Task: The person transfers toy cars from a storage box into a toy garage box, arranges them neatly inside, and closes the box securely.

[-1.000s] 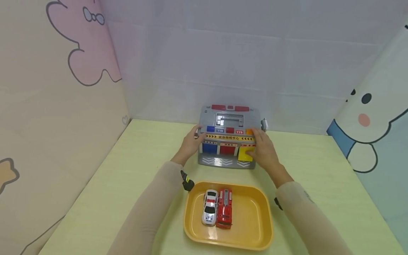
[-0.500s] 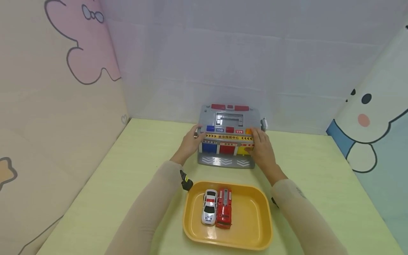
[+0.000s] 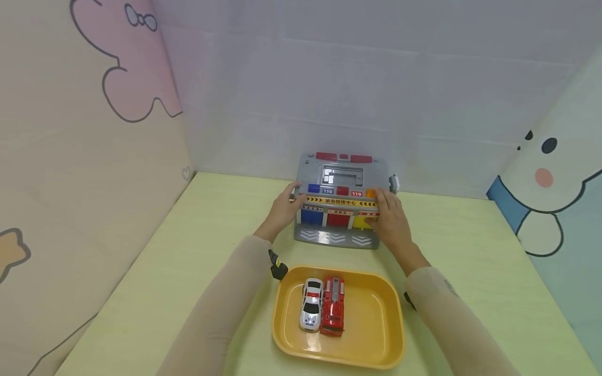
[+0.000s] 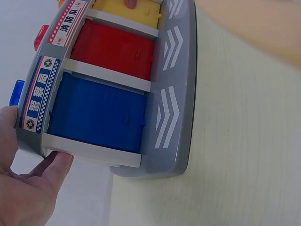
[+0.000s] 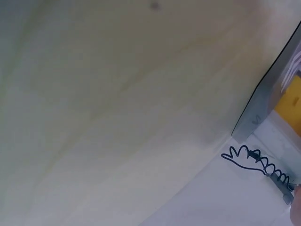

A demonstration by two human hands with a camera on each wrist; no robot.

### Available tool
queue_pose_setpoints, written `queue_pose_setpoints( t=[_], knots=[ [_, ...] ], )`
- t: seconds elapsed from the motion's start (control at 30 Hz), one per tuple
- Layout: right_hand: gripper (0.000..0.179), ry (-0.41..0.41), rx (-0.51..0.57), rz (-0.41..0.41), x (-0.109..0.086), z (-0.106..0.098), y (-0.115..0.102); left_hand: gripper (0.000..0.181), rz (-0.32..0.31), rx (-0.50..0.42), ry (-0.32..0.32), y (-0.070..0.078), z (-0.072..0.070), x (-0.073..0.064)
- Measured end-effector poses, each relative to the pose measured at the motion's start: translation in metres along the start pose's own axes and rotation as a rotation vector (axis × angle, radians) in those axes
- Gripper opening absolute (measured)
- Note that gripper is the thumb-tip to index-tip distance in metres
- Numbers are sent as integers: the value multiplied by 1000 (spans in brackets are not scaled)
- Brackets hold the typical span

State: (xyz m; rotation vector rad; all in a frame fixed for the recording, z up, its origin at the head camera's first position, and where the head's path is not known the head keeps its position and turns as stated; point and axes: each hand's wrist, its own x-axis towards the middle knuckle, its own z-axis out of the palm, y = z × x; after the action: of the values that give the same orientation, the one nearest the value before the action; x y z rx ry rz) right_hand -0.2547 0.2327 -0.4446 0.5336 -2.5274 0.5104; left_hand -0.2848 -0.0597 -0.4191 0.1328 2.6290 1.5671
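A grey toy garage (image 3: 337, 239) stands at the back of the table, with blue (image 4: 99, 110), red (image 4: 113, 49) and yellow (image 4: 143, 13) doors, all down. My left hand (image 3: 281, 210) grips its left end, the thumb at the side under the roof edge in the left wrist view. My right hand (image 3: 393, 222) holds the right end, fingers over the roof near the orange button and thumb on the yellow door. Only a sliver of the right hand shows in the right wrist view.
Nearer to me, a yellow tray (image 3: 369, 326) holds a white police car (image 3: 311, 308) and a red fire truck (image 3: 333, 310) side by side. A dark coiled cord (image 5: 258, 162) hangs at the garage's right side. Walls rise behind and at both sides of the table (image 3: 226, 250).
The yellow door, swung outward one second ago, has gone back flush into its doorway with the right thumb against it. The left hand has kept its place; the head view shifted slightly.
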Motion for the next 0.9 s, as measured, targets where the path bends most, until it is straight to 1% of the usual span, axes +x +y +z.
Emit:
queue_pose_setpoints(
  t=[0.3,0.37,0.57,0.73,0.9],
  knots=[
    [100,-60,19,104,2,-10,-10,54,-4,-5,-5,-1,2,-1],
    [100,-57,18,101,3,-11,-11,54,-1,-3,-7,0,2,-2],
    [98,-35,23,53,7,-13,-16,51,19,-5,-15,2,1,-4],
    [97,-90,42,82,13,-17,-24,52,15,-6,-14,2,1,-4],
    [96,-133,33,101,18,-20,-31,51,13,-3,-15,2,1,-4]
  ],
)
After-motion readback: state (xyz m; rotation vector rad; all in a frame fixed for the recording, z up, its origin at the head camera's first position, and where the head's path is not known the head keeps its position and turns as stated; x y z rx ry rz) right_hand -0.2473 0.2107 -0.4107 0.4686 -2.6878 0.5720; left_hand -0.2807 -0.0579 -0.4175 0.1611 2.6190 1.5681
